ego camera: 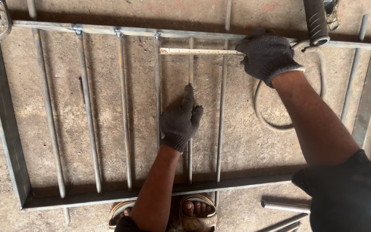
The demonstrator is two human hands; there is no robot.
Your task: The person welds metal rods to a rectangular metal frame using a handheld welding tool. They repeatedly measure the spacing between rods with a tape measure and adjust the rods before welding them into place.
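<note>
My gloved left hand [180,124] presses a thin grey steel rod [190,107] lying upright inside the flat rectangular steel frame [5,124]. My gloved right hand [266,55] holds a pale measuring ruler [200,51] horizontally just below the frame's top rail.

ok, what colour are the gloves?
Dark grey knit, on both the left hand and right hand; head view.

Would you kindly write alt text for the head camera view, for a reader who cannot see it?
A gloved left hand presses a thin metal rod inside a rectangular steel frame lying on a concrete floor, while the gloved right hand holds a ruler across the bars beside the top rail.
</note>
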